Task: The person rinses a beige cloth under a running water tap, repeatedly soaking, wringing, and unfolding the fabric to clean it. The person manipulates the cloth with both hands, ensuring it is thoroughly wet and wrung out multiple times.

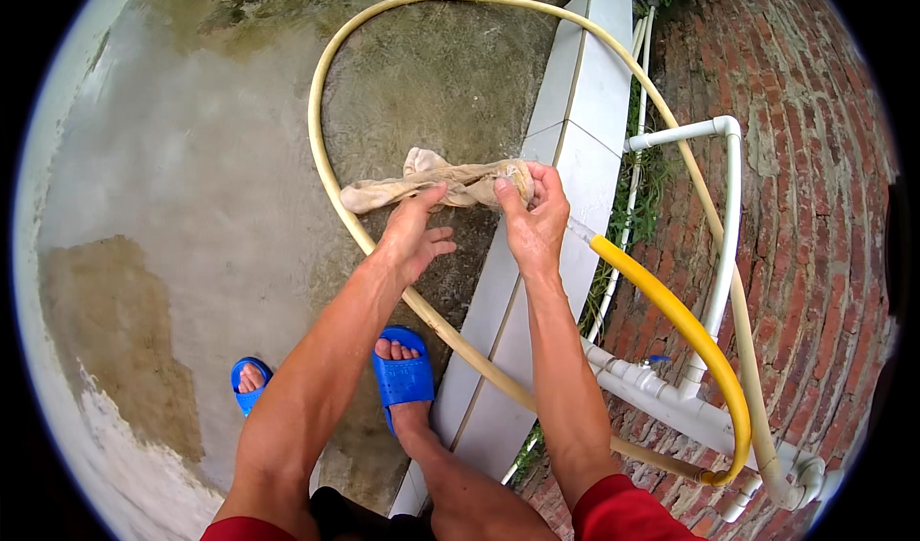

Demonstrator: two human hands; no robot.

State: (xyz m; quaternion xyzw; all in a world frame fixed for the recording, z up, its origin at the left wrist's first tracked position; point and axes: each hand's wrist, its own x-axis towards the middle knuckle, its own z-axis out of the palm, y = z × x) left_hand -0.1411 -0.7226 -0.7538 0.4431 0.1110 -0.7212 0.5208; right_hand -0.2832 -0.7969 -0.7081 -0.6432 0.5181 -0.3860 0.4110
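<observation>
Wet beige socks (463,181), stained and twisted together, hang stretched sideways in front of me. My right hand (539,214) grips their bunched cuff end between thumb and fingers. Just below the middle of the socks is my left hand (419,235), its thumb against the fabric and its other fingers spread apart underneath. A clear stream of water (579,229) comes out of the yellow hose (668,300) and passes behind my right hand. Drops splash near the cuff end.
A pale yellow hose (314,110) loops over the wet concrete floor (215,181) and a white tiled ledge (568,146). White pipes (732,203) with a blue-handled valve (655,359) stand by the brick wall (798,203). Blue slides (406,376) are on my feet.
</observation>
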